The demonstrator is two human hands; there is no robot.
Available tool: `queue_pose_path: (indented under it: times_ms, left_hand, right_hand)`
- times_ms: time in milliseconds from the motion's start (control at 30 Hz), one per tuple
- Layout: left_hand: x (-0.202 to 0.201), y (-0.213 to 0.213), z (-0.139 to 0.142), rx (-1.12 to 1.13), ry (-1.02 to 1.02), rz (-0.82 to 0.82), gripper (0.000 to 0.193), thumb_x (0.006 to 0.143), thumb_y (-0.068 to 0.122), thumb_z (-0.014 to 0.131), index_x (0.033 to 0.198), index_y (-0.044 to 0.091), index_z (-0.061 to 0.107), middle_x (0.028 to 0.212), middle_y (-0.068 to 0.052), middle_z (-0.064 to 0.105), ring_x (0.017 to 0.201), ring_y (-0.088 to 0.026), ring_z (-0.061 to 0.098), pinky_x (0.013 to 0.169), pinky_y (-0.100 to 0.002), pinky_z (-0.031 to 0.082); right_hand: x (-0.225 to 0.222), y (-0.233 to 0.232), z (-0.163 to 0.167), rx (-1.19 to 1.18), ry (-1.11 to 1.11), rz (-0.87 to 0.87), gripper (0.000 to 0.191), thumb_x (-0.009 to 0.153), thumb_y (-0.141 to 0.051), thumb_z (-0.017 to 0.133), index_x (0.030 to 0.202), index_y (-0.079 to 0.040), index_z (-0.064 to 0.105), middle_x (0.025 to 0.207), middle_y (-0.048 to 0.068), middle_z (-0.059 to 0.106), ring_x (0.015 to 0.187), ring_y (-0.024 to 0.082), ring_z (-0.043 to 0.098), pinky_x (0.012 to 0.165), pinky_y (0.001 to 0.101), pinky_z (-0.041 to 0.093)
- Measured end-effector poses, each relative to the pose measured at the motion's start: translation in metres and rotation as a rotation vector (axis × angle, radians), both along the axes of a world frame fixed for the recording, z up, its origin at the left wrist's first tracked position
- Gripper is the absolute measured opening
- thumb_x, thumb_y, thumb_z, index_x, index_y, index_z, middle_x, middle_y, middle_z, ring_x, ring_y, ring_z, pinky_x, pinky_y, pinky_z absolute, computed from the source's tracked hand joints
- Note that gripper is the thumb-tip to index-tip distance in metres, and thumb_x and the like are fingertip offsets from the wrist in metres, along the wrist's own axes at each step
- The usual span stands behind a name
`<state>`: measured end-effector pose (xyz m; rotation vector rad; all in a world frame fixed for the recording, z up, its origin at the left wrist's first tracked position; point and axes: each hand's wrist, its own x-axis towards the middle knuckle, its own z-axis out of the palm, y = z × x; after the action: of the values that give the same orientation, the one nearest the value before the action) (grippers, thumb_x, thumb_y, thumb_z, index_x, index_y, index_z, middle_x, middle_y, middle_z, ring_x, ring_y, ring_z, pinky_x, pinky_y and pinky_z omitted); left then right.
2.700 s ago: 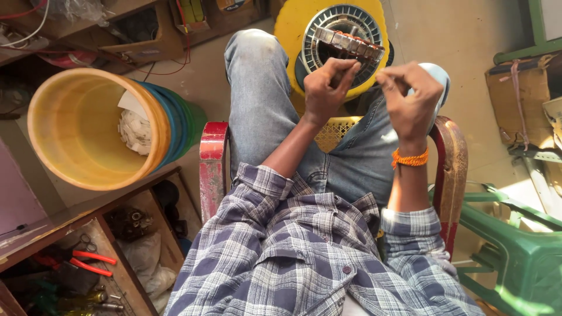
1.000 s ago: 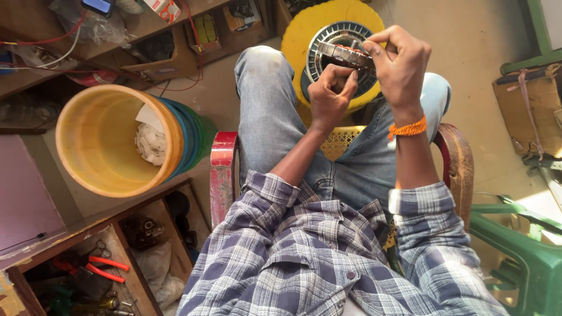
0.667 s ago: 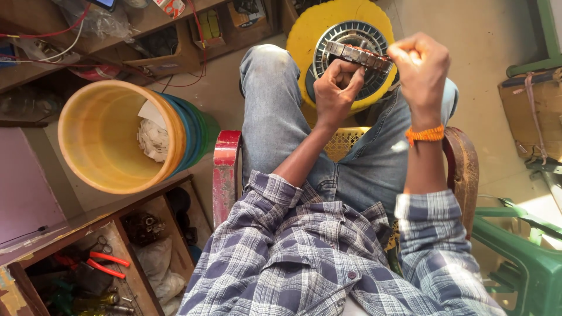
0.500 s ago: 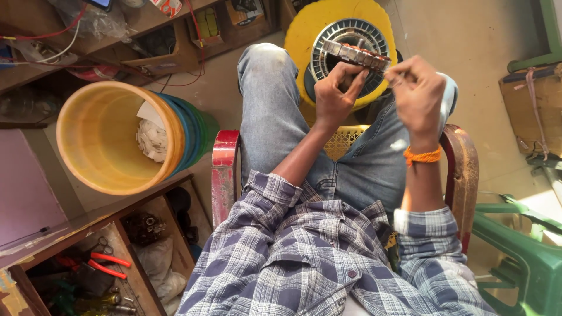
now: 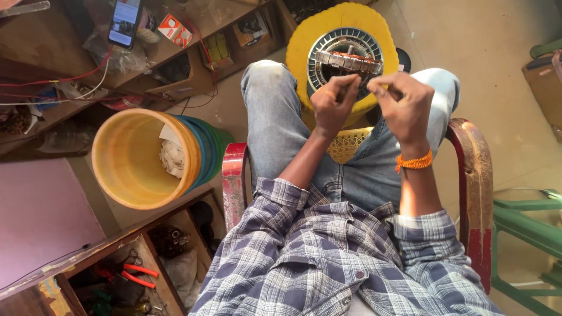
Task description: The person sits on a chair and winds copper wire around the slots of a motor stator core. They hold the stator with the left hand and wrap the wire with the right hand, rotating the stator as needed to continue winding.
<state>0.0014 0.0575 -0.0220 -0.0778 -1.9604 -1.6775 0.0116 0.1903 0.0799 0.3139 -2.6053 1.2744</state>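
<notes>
Head view shows the left hand [image 5: 331,105] and right hand [image 5: 404,105] pinched shut on thin wire, just below the motor stator [image 5: 346,58] on the yellow stool [image 5: 304,41]. Keeping that wire taut between fingertips should seat it cleanly

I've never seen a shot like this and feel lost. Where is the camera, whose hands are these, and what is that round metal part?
The camera sits on the person's head, looking down at their own lap as they sit in a red chair. Both hands work at a round slotted metal core with copper windings, resting on a yellow stool. The left hand and right hand each pinch something too thin to make out. Stacked buckets stand beside the chair.
</notes>
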Motion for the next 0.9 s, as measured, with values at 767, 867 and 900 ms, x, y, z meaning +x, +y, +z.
queue_pose_path:
  times_ms: [767, 867, 900]
  left_hand:
    - [0.0, 0.011, -0.001, 0.498, -0.227, -0.136, 0.006, 0.098, 0.003, 0.071, 0.097, 0.001, 0.066, 0.068, 0.01, 0.052, 0.061, 0.003, 0.04, 0.055, -0.018, 0.03]
    - [0.005, 0.014, -0.003, 0.388, -0.249, -0.086, 0.007, 0.099, 0.005, 0.074, 0.1, 0.002, 0.068, 0.064, 0.006, 0.051, 0.056, 0.0, 0.039, 0.055, -0.021, 0.03]
    - [0.006, 0.013, -0.003, 0.328, -0.261, -0.049, 0.008, 0.1, 0.006, 0.075, 0.102, 0.003, 0.068, 0.061, 0.004, 0.05, 0.054, -0.001, 0.039, 0.055, -0.022, 0.031]
  right_hand:
    - [-0.017, 0.021, -0.014, -0.013, -0.181, 0.017, 0.006, 0.1, 0.001, 0.078, 0.099, 0.003, 0.073, 0.078, 0.005, 0.062, 0.067, 0.007, 0.046, 0.059, 0.0236, 0.034]
    - [-0.005, 0.011, -0.022, -0.122, -0.14, 0.092, 0.002, 0.102, 0.004, 0.074, 0.102, 0.004, 0.072, 0.089, 0.004, 0.068, 0.079, 0.005, 0.056, 0.069, 0.0225, 0.045]
    - [-0.002, 0.007, -0.024, -0.193, -0.137, 0.132, 0.001, 0.103, 0.004, 0.072, 0.104, 0.004, 0.071, 0.094, 0.004, 0.07, 0.086, 0.004, 0.062, 0.074, 0.022, 0.05]
